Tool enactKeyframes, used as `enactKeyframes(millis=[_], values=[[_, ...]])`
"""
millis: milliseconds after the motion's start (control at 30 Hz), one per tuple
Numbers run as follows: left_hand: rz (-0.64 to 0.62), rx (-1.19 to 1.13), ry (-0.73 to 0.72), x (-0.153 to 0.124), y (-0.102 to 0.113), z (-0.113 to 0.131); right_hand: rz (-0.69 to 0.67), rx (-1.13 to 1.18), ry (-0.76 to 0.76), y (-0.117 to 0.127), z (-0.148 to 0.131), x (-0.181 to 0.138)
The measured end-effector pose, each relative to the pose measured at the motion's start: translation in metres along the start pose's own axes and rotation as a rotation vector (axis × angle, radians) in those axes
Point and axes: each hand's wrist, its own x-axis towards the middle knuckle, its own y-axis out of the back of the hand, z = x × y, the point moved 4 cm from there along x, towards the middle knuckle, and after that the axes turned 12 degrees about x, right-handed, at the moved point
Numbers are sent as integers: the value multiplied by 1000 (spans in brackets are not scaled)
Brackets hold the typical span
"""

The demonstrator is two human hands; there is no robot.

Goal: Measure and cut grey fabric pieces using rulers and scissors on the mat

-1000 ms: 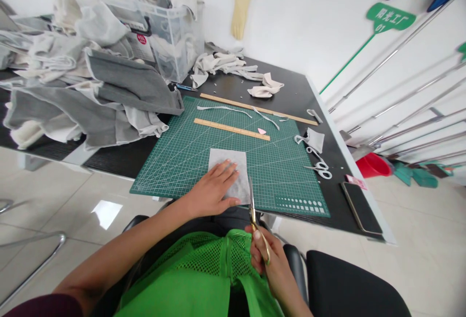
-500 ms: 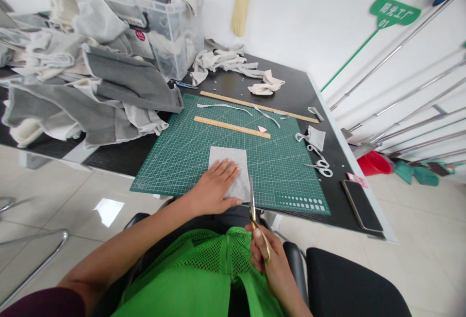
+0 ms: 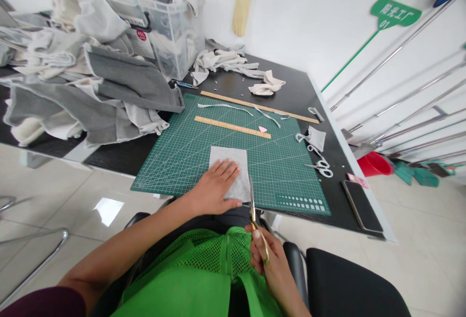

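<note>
A light grey rectangle of cloth (image 3: 238,188) lies flat near the front edge of the green cutting mat (image 3: 171,161). My left hand (image 3: 219,186) rests on it, palm down with fingers stretched out. In my right hand (image 3: 267,251) is a pair of gold-handled scissors (image 3: 252,210), gripped by the handles. Their blades point away from me, along the cloth's right edge; whether they touch the cloth I cannot tell. Beyond the cloth lie a short wooden ruler (image 3: 233,127), a small pink piece (image 3: 262,129) and thin grey fabric strips (image 3: 225,106).
A long wooden ruler (image 3: 255,106) crosses the mat's far side. White-handled scissors (image 3: 323,168), a grey scrap (image 3: 316,139) and a phone (image 3: 362,208) lie to the right. Heaped grey cloths (image 3: 124,79) and a clear plastic box (image 3: 174,40) fill the left. A black chair (image 3: 353,283) stands at right.
</note>
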Motion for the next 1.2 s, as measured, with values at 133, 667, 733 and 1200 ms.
enactKeyframes(millis=[133,667,733,1200], values=[[5,1,2,0,-1,0,-4,-33,1,1,-1,-1],[13,1,6,0,-3,0,-8,-70,5,-2,-4,-4],[9,1,7,0,-3,0,-1,-77,9,-2,-5,-4],[65,27,-40,-1,2,4,14,-65,13,-1,0,-6]])
